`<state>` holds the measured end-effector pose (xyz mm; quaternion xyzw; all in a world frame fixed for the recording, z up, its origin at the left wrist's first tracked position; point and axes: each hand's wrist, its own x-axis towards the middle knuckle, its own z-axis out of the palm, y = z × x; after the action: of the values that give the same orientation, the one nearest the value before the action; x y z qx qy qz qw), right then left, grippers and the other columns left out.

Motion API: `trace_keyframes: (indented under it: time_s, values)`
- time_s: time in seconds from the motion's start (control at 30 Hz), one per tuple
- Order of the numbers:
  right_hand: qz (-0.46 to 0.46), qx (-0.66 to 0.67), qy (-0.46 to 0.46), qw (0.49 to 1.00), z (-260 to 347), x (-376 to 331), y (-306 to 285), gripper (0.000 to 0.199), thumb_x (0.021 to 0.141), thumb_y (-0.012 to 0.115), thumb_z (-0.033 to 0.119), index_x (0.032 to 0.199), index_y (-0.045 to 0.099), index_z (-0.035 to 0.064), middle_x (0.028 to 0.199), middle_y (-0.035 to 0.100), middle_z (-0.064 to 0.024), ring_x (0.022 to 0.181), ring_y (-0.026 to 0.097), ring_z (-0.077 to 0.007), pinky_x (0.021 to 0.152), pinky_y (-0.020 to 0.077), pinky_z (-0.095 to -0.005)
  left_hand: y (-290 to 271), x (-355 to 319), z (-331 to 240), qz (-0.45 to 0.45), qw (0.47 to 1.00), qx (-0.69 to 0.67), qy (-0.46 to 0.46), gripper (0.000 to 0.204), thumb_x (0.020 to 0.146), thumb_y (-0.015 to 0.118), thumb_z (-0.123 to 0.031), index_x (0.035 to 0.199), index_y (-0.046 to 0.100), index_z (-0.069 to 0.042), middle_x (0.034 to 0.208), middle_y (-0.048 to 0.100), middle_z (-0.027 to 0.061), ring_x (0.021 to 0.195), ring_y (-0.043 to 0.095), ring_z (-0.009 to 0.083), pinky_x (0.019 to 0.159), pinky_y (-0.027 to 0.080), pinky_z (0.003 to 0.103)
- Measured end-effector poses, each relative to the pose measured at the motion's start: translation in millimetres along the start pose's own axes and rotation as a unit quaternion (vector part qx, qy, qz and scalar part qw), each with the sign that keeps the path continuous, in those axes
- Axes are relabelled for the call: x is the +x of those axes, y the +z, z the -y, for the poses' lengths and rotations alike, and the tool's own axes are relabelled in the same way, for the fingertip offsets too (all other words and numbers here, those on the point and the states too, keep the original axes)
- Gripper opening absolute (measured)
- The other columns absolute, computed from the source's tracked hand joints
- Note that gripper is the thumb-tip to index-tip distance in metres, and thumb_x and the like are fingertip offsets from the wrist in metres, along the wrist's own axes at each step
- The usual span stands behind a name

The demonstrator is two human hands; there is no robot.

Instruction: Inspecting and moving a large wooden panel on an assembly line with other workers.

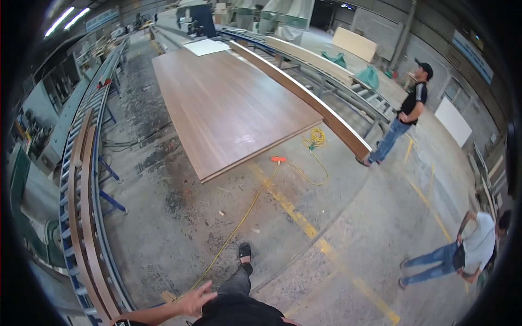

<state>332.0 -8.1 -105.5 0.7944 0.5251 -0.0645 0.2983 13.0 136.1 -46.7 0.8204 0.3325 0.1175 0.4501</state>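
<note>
My left hand (197, 300) hangs low beside my left thigh, its fingers stretched out and apart with nothing in them. Close to it, a yellow cable (231, 236) runs along the concrete floor, and a small wooden piece (168, 296) lies by the wrist. Of my right side only a sliver of skin shows at the lower edge; the right hand is out of the picture. Ahead of me, well beyond reach, is a large stack of brown wood-grain panels (234, 108). On its far end rests a white sheet (207, 48).
Along the left, a roller conveyor (112, 261) carries long brown strips (89, 217). A long brown board (304, 98) stands on edge right of the stack. An orange-red connector (278, 160) and coiled yellow cable (315, 138) lie on the floor. Two people (411, 108) stand at the right.
</note>
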Motion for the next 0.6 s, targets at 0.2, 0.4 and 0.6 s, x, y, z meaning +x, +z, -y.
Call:
trace_keyframes:
  time_s: [0.2,0.4,0.6]
  values:
    - [0.152,0.376,-0.183,0.895,-94.1,125.0,-59.7,0.047,0.105,0.043,0.028,0.141,0.046,-0.0029,0.145,0.047,-0.0116,0.136,0.04,-0.0191,0.117,0.0239,-0.0267,-77.2,168.6,65.8,-0.211,0.963,0.013,-0.169,0.08,0.078,0.076,-0.043,0.142,0.043,-0.009,0.145,0.039,0.0226,0.129,0.044,0.0422,0.108,0.04,0.046]
    - [0.359,0.689,-0.242,0.581,-134.8,201.1,-70.8,0.048,0.106,0.04,0.028,0.142,0.045,-0.0023,0.147,0.046,-0.0122,0.137,0.04,-0.0197,0.117,0.0238,-0.0276,-188.2,289.4,118.2,-0.262,0.94,0.17,-0.137,0.057,0.086,0.067,-0.041,0.131,0.053,-0.009,0.141,0.044,0.0207,0.134,0.039,0.0408,0.108,0.037,0.05]
    - [0.418,0.548,-0.261,0.676,-144.9,286.9,-104.1,0.049,0.105,0.04,0.031,0.143,0.045,-0.0005,0.148,0.045,-0.0151,0.139,0.039,-0.023,0.118,0.0245,-0.0322,-226.6,348.2,151.7,-0.352,0.855,0.316,-0.212,0.069,0.08,0.073,-0.04,0.137,0.048,-0.01,0.142,0.039,0.0276,0.134,0.035,0.0475,0.108,0.034,0.055]
